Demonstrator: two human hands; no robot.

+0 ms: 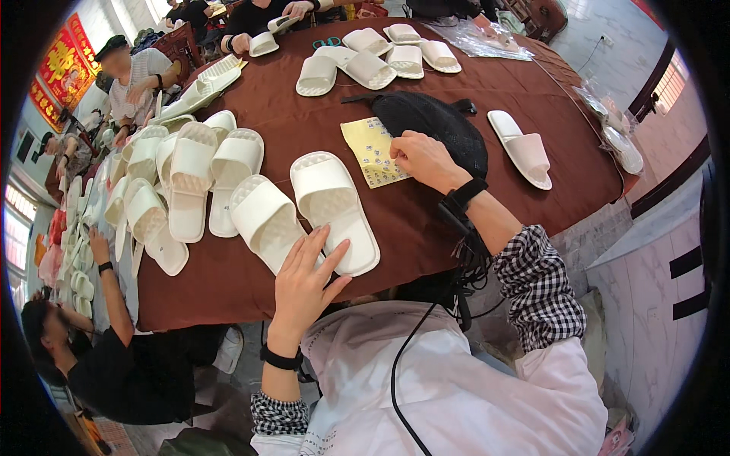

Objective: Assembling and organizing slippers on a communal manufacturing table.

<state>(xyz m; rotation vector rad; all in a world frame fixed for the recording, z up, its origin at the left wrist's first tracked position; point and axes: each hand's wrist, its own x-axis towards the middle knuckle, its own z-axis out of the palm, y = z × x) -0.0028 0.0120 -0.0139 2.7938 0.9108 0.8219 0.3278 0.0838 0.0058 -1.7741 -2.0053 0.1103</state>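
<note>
My left hand [303, 283] lies with its fingers stretched out over the near ends of a pair of white slippers, touching the left slipper [261, 215] and the right slipper [319, 181]. Both point away from me near the table's front edge. Further right, my right hand [432, 162] has its fingers curled in a pinch at the right edge of a yellow sheet of small printed stickers [374, 167]. Whether a single sticker is lifted between the fingertips is too small to tell. A black cap-like cloth item [437, 125] sits just behind that hand.
A heap of white slippers [190, 171] covers the left side of the brown-covered table [411, 235]. Several more slippers [369, 70] lie at the far side, and a single slipper [525, 150] at right. Clear plastic bags [483, 38] lie beyond. Other people work around the table.
</note>
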